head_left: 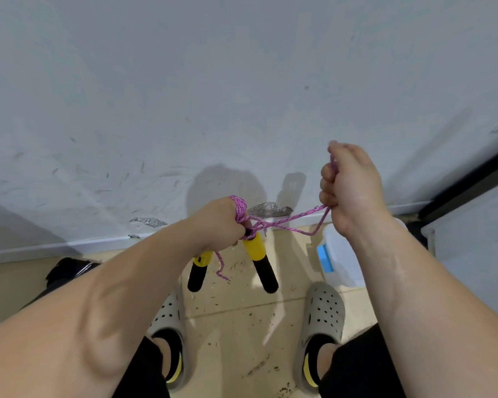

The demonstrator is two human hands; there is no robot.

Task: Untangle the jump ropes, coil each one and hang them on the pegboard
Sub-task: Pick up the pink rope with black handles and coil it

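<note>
A: Bare wall [242, 81] ahead, no pegboard in view. Hands?

B: Left hand [219, 222] is closed round the coil. Right hand [348, 185] is fisted on a strand, out to the right.

A: And below?

B: 2 handles [259, 254] hang just under the left hand. The rope [288, 222] runs taut between the hands, and a tail [220, 268] dangles by the handles.

A: Winding tips?

B: I'd hold light tension, lay each turn beside the last, never across, and mind that tail snagging.
</note>
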